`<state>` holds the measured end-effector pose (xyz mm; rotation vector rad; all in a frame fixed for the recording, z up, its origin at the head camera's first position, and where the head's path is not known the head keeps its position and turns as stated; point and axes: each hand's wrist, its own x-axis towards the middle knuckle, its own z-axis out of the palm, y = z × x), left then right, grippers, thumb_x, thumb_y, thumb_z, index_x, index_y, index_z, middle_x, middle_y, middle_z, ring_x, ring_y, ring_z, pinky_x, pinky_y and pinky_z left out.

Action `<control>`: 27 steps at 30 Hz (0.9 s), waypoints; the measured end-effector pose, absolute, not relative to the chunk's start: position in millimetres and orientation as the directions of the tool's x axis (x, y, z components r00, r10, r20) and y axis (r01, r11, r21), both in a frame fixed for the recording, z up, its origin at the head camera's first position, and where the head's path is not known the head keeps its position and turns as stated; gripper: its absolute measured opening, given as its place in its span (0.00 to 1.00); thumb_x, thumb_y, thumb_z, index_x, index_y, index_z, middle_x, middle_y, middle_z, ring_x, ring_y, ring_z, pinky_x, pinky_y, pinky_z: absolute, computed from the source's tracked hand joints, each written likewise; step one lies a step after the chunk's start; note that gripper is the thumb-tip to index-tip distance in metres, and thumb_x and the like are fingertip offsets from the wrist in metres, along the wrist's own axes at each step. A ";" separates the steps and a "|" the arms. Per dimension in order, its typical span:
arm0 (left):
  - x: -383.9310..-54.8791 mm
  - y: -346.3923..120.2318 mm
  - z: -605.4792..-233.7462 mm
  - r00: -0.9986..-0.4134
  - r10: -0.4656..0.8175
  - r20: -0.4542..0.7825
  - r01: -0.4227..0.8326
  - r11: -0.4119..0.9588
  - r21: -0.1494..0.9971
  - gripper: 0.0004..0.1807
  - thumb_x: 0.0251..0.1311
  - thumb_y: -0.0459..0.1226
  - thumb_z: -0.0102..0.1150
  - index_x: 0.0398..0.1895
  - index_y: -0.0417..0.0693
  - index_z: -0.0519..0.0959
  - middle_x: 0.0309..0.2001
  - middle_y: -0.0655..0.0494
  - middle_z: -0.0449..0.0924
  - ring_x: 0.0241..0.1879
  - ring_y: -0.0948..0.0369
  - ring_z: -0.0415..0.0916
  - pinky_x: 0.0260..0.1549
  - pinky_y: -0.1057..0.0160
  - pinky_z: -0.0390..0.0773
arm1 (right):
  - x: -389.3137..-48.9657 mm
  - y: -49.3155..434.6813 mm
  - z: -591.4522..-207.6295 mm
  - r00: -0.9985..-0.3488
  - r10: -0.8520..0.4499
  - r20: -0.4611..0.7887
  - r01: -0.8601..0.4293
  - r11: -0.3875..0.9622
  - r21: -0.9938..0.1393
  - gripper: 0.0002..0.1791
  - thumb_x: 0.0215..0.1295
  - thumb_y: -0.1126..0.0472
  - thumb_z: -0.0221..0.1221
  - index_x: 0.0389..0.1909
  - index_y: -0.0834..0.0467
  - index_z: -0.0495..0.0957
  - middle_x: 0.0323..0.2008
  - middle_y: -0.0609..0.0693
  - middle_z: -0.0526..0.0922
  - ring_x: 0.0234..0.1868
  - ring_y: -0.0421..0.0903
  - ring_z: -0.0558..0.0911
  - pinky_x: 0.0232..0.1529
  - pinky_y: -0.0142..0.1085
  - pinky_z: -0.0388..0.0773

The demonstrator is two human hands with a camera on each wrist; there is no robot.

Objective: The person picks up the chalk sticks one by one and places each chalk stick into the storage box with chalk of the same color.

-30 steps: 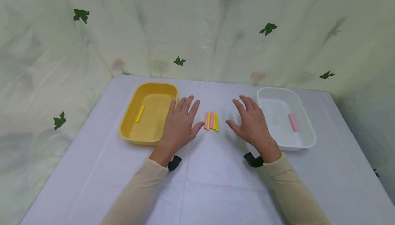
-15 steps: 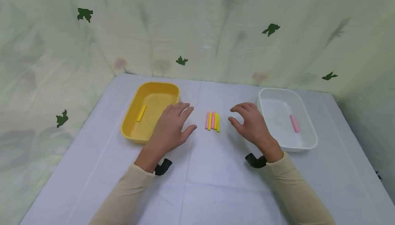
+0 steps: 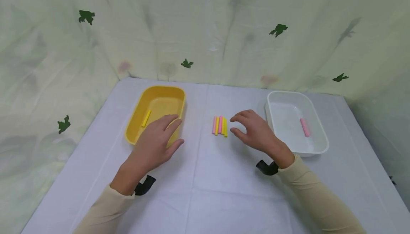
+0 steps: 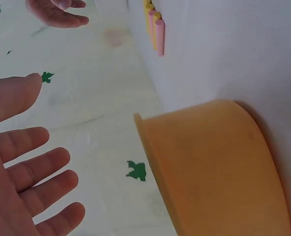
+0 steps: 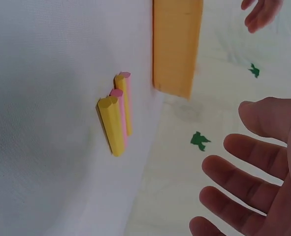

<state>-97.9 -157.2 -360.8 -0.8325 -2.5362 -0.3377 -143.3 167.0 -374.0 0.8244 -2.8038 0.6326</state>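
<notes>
Pink and yellow chalk-like sticks point(image 3: 219, 126) lie side by side in a row on the white-covered table. My right hand point(image 3: 255, 130) hovers just right of them, thumb and fingers apart and loosely bent, holding nothing. In the right wrist view the sticks point(image 5: 114, 118) stand clear of its fingers. My left hand point(image 3: 152, 144) is held above the near edge of the yellow tub point(image 3: 130, 138), fingers spread and nothing in them. One yellow stick point(image 3: 146, 118) lies inside that tub. A pink stick point(image 3: 304, 127) lies in the white tub point(image 3: 283, 113) at the right.
The white-covered table point(image 3: 205, 209) ends at the back against a pale hanging cloth point(image 3: 217, 31) with green leaf shapes. The two tubs flank the row of sticks. Black bands point(image 3: 267, 168) are worn on both wrists.
My left hand has moved left and nearer, from beside the sticks to over the yellow tub's near edge. My right hand has shifted slightly left, its fingers more bent. The sticks have not moved.
</notes>
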 end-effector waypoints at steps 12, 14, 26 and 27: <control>-95.9 -224.0 -361.3 -0.737 0.432 0.520 0.555 0.826 0.100 0.32 0.48 0.39 0.73 0.57 0.34 0.77 0.57 0.36 0.78 0.54 0.40 0.77 0.51 0.40 0.78 | -148.9 163.3 -374.9 -0.816 -0.551 0.174 -0.577 0.763 -0.290 0.18 0.65 0.55 0.64 0.53 0.57 0.81 0.53 0.53 0.83 0.58 0.52 0.77 0.59 0.46 0.79; -96.7 -237.1 -361.4 -0.762 0.394 0.514 0.524 0.842 0.131 0.32 0.47 0.38 0.73 0.57 0.33 0.77 0.57 0.36 0.78 0.55 0.39 0.76 0.51 0.39 0.78 | -149.7 161.6 -373.1 -0.806 -0.568 0.168 -0.592 0.758 -0.274 0.19 0.65 0.55 0.64 0.54 0.57 0.81 0.53 0.53 0.83 0.58 0.53 0.77 0.59 0.46 0.79; -95.4 -283.8 -378.7 -0.928 0.150 0.342 0.306 0.830 0.466 0.31 0.57 0.37 0.68 0.64 0.39 0.72 0.66 0.37 0.70 0.65 0.39 0.67 0.55 0.36 0.73 | -156.2 154.7 -362.0 -0.781 -0.610 0.133 -0.617 0.721 -0.317 0.22 0.66 0.56 0.64 0.59 0.58 0.77 0.57 0.55 0.79 0.60 0.54 0.76 0.60 0.47 0.78; -95.8 -284.5 -380.7 -0.935 0.145 0.324 0.297 0.822 0.487 0.31 0.58 0.37 0.67 0.65 0.39 0.71 0.67 0.37 0.69 0.65 0.39 0.67 0.55 0.37 0.74 | -156.4 153.9 -361.6 -0.783 -0.610 0.125 -0.611 0.713 -0.344 0.23 0.66 0.56 0.63 0.60 0.58 0.76 0.58 0.55 0.79 0.61 0.54 0.76 0.61 0.48 0.78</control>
